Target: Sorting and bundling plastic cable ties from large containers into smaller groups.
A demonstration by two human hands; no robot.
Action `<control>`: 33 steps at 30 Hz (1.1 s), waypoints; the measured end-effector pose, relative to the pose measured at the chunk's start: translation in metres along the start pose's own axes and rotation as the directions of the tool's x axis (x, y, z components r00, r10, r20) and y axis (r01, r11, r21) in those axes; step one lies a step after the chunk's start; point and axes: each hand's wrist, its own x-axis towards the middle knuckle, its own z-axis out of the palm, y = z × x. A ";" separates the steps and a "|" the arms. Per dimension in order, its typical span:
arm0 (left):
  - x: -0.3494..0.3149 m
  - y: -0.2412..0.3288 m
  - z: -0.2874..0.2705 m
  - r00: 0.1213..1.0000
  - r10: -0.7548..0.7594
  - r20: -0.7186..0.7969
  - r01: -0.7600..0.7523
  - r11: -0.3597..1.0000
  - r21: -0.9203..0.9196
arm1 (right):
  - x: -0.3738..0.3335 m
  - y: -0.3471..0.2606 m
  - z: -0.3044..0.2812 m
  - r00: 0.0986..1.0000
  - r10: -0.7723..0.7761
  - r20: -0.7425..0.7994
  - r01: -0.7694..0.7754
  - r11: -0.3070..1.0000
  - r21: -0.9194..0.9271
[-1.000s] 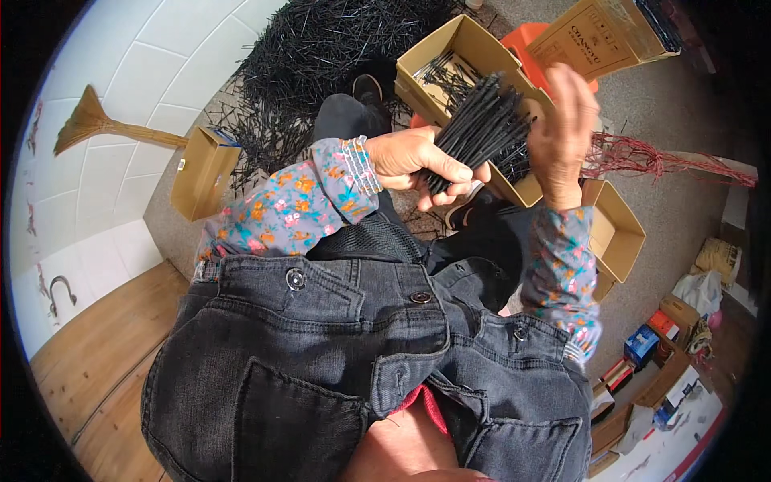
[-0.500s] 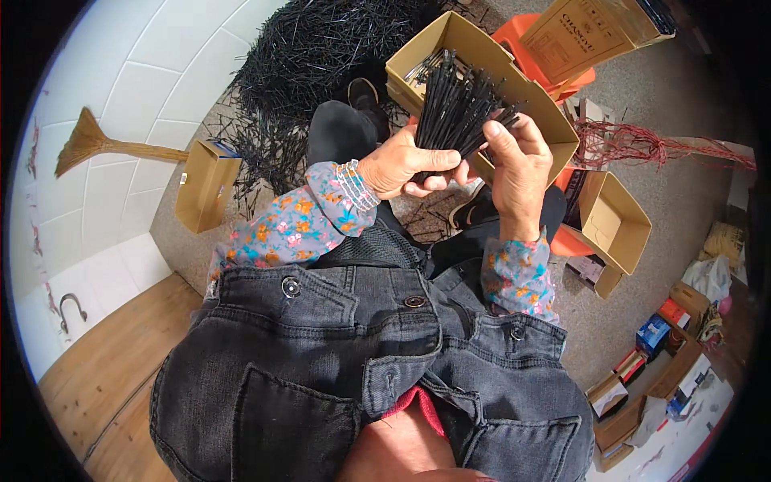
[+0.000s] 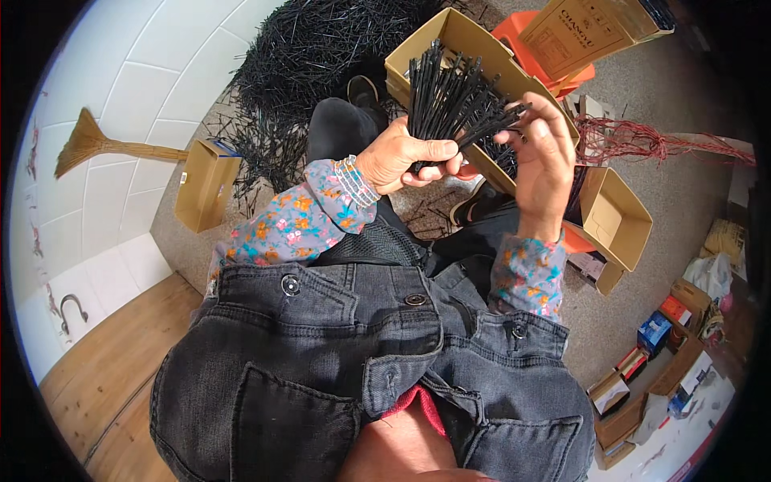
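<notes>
My left hand [image 3: 408, 161] is wrapped round the lower end of a bundle of thin black sticks [image 3: 444, 96], thumb across the front. The sticks fan out upward, and several lean to the right. Beside those leaning tips is my right hand [image 3: 544, 165], its fingers loosely bent and apart; whether a fingertip touches a stick I cannot tell. Behind the bundle stands a long open cardboard box [image 3: 490, 50] holding more black sticks, partly hidden by the hands.
A large heap of black sticks [image 3: 321, 60] lies on the floor at the far left. Right of the long box are an orange stool [image 3: 514, 32], a smaller open carton [image 3: 614, 221] and red strands [image 3: 650, 145]. A straw broom [image 3: 100, 145] and another carton [image 3: 207, 186] stand left.
My right hand has drawn away to the right from the bundle and its fingers have spread. Some sticks now lean further right. The left hand keeps its hold, almost unmoved.
</notes>
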 end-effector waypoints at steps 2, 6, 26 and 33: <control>0.000 0.000 0.001 1.000 0.002 -0.002 -0.002 1.000 0.008 | 0.006 -0.012 0.004 0.999 0.012 0.042 -0.007 0.991 -0.137; 0.000 -0.001 0.003 0.999 0.007 -0.035 -0.004 0.996 0.091 | 0.012 -0.012 0.000 0.995 0.040 0.089 0.011 0.858 -0.513; -0.003 0.003 0.000 0.998 -0.068 -0.003 0.068 0.997 0.035 | 0.019 -0.027 -0.009 0.999 0.029 -0.024 -0.037 0.816 -0.577; -0.002 0.003 -0.006 0.986 -0.125 0.109 0.136 0.985 -0.104 | 0.020 -0.026 0.013 0.959 0.279 0.055 -0.208 0.820 -0.533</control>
